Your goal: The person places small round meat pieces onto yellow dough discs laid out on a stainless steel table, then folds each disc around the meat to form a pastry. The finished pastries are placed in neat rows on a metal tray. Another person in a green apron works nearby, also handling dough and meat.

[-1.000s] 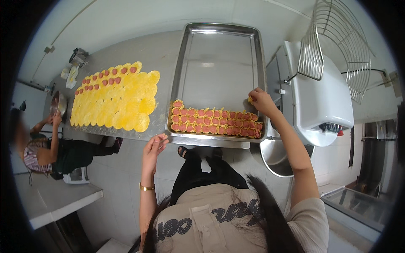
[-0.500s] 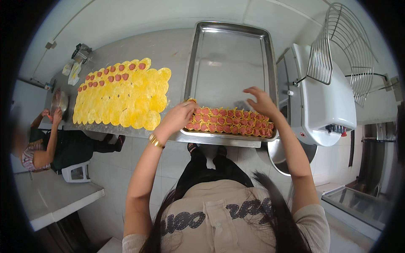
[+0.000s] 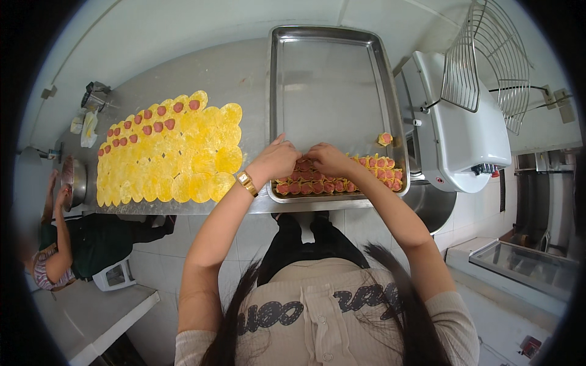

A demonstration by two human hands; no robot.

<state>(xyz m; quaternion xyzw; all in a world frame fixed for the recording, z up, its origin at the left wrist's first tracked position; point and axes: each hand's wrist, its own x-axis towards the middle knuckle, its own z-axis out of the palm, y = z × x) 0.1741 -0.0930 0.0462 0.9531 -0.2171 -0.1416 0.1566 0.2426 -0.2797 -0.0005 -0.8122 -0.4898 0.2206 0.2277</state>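
Observation:
Several dumplings [image 3: 332, 185] with yellow wrappers and pink meat filling stand in tight rows along the near end of a large metal tray [image 3: 274, 85]. A single dumpling [image 3: 384, 139] sits just beyond these rows, near the tray's right wall. Over the left part of the rows, my left hand [image 3: 278, 162] and my right hand [image 3: 331, 161] meet with their fingertips bunched together. The left index finger points away from me. Whatever the fingertips hold is hidden behind them. Left of the tray, overlapping round yellow wrappers [image 3: 152, 168] cover the metal table, and pink meat balls [image 3: 162, 110] top the far ones.
A white machine [image 3: 464, 122] with a wire guard [image 3: 461, 67] stands right of the tray. At the far left, a person [image 3: 58, 244] works at a metal bowl [image 3: 74, 182]. A small appliance [image 3: 96, 96] stands at the table's back left.
My right hand has moved left from the tray's right side to meet my left hand, which held a dumpling at the row's left end. The single dumpling at the right is now in sight.

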